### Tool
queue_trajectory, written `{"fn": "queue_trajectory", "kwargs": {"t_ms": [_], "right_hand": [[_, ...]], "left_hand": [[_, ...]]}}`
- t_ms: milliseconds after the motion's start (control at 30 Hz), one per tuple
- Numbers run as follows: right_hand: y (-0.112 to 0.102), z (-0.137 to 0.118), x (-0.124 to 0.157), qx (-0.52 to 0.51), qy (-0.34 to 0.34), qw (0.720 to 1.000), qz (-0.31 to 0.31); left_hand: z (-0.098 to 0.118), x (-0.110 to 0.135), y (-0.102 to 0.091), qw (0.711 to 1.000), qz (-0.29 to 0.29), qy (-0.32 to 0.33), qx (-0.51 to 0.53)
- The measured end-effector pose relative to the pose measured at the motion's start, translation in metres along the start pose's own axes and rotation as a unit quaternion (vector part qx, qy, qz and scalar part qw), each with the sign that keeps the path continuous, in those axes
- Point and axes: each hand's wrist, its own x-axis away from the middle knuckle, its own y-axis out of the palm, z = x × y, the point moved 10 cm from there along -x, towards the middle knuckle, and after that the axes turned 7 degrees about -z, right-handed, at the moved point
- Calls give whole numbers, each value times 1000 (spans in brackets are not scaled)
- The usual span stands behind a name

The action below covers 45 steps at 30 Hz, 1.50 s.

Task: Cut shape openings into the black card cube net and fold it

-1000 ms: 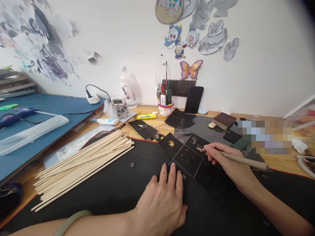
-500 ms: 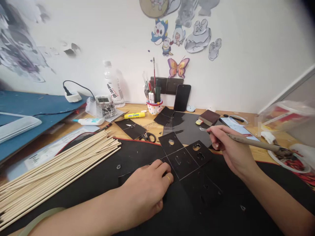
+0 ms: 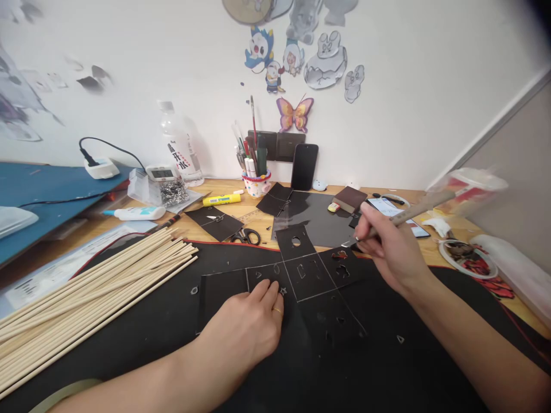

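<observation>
A black card (image 3: 307,281) with white pencilled lines lies cross-shaped on the black mat, with small shaped holes cut in several squares. On its left arm rest the fingertips of my left hand (image 3: 253,321), fingers stretched forward and close together, thumb hidden. They press the card and grip nothing that I can see. A small star outline shows beside them. My right hand (image 3: 387,235) is closed round the beige handle of a craft knife (image 3: 413,209). Its blade points left, just above the card's right square; contact cannot be made out.
Wooden sticks (image 3: 103,292) lie in a bundle on the left. Scissors (image 3: 247,236), a yellow glue stick (image 3: 221,199), a pen cup (image 3: 257,182) and a propped phone (image 3: 305,166) stand or lie behind the card. A water bottle (image 3: 178,146) is by the wall. Small cut scraps dot the mat.
The view has swung right, so the scene sits further left. My left hand has slid back, uncovering more of the card's left arm. The knife tip has come down nearer the card.
</observation>
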Motion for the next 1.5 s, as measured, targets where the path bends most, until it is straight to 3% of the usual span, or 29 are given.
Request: {"fn": "queue_trajectory", "kwargs": {"t_ms": [133, 333, 533, 667, 767, 867, 1033, 1333, 1500], "right_hand": [[-1, -9, -1, -29, -5, 1000, 8], [-5, -6, -2, -24, 21, 999, 24], [-6, -7, -1, -1, 2, 999, 40], [23, 5, 8, 75, 53, 995, -45], [53, 25, 22, 146, 120, 971, -148], [74, 42, 37, 173, 140, 954, -202], [88, 59, 47, 138, 153, 954, -220], [91, 46, 53, 131, 200, 941, -241], [99, 44, 53, 183, 134, 939, -257]], "left_hand": [[11, 0, -2, 997, 58, 24, -49], [14, 2, -7, 993, 97, 17, -58], [31, 14, -27, 990, 128, 46, -32], [47, 20, -32, 991, 121, 64, -11], [51, 22, -30, 991, 129, 36, -17], [52, 22, -27, 991, 136, 8, -15], [52, 24, -29, 988, 156, -15, -5], [49, 24, -30, 985, 154, -71, -34], [52, 19, -32, 982, 161, -72, -74]]}}
